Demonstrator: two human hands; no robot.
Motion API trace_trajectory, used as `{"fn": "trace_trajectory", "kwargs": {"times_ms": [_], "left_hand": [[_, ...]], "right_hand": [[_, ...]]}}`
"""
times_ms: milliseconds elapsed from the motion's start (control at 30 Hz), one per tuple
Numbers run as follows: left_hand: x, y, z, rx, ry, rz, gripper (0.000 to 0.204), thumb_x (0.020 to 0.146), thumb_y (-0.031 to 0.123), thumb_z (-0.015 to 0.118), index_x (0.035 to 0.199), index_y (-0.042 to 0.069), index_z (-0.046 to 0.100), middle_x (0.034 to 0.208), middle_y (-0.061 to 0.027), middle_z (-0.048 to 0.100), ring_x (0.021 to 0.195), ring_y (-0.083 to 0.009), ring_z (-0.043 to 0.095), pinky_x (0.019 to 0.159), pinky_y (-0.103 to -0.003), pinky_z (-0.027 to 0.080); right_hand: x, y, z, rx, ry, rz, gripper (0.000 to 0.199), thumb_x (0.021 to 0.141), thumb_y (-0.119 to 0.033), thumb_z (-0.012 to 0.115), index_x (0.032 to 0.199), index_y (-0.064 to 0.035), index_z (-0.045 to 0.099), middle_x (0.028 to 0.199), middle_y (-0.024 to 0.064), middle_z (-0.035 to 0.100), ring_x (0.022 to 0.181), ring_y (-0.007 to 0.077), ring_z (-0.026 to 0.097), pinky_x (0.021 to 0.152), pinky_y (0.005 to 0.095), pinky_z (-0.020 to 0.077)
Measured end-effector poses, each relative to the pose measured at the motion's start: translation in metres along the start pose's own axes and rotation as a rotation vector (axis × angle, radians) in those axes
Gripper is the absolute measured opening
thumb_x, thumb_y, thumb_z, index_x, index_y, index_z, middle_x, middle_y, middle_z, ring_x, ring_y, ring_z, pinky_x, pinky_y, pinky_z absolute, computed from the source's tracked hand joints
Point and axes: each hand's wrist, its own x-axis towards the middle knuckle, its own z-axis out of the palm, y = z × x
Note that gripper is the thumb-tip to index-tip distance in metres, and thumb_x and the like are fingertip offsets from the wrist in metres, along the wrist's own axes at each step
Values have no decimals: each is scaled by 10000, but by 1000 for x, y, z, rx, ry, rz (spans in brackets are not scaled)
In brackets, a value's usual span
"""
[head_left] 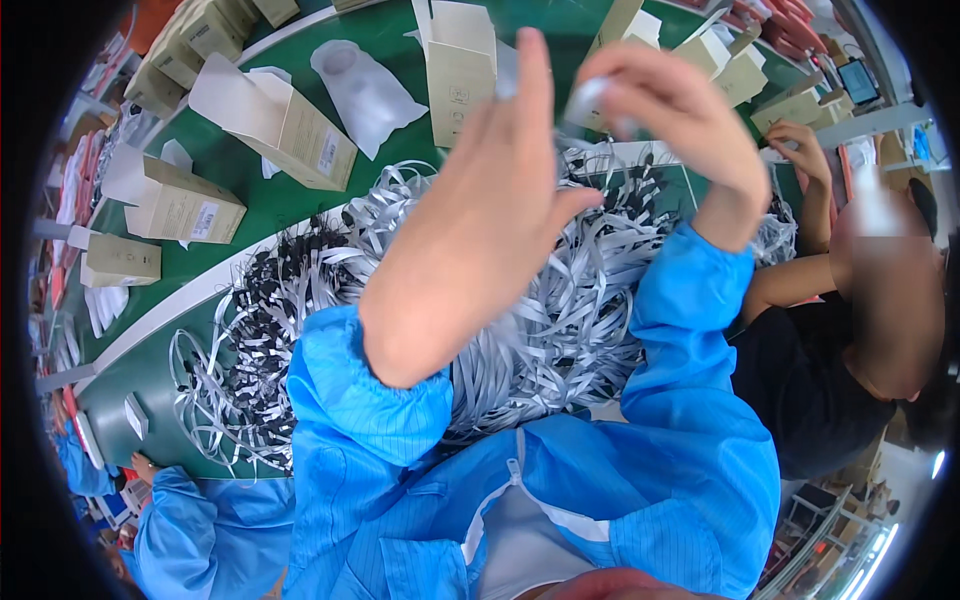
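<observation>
The left hand (470, 210) rises over a heap of grey ribbon lanyards (550, 340) — open, forefinger straight, thumb spread. The right hand (680, 120) arches opposite, fingers curled at a blurred small white item (588, 100); whether it is gripped, I cannot tell. Work looks partway: the beige carton (460, 90) beyond the left hand stands flap-up, unclosed — and plenty of lanyards seem left.

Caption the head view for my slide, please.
Left hand and blurred right hand above piled grey straps, with open boxes beyond.
</observation>
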Motion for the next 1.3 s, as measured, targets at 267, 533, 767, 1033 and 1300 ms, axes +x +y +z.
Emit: {"fn": "trace_trajectory", "kwargs": {"times_ms": [267, 533, 767, 1033, 1300], "left_hand": [[33, -24, -32, -541, -1194, -12, 210, 980, 139, 587, 1120, -8, 643, 898, -164, 715, 808, -270, 700, 739, -333, 520], [42, 31, -33, -429, -141, -339, 184, 988, 52, 564, 1085, -2, 710, 901, -103, 743, 787, -177, 721, 618, -265, 557], [49, 32, -29, -128, 512, 21, 222, 1008, 45, 552, 1110, -111, 675, 1000, -193, 732, 870, -276, 748, 613, -262, 591], [22, -24, -118, 118, 470, -243, 338, 975, 87, 617, 1282, -54, 621, 1140, -210, 709, 1083, -327, 694, 923, -397, 552], [32, 11, -58, -132, -101, 7, 640, 1008, 371, 588, 1487, 24, 343, 952, -92, 723, 1124, -195, 629, 1062, -335, 415]], "right_hand": [[-82, -35, -47, -87, 1083, -199, 349, 980, -220, 608, 1212, 39, 626, 946, 77, 629, 721, 93, 552, 579, 218, 381], [-37, -34, -6, -210, -94, -471, 1253, 707, -645, 826, 1573, 13, 205, 1471, 284, 442, 1354, 345, 460, 1088, 443, 374], [9, -24, 68, 710, -524, 135, 841, 847, -292, 839, 1480, -6, 366, 1072, 83, 683, 966, 142, 651, 780, 255, 528], [-21, -17, -13, 687, -168, 163, 234, 1066, -224, 517, 977, -38, 627, 786, -59, 516, 684, 26, 438, 583, 218, 349], [-33, -14, -11, -187, 9, -158, 274, 1081, -242, 483, 1010, -25, 635, 835, -43, 545, 687, 48, 451, 604, 218, 368]]}}
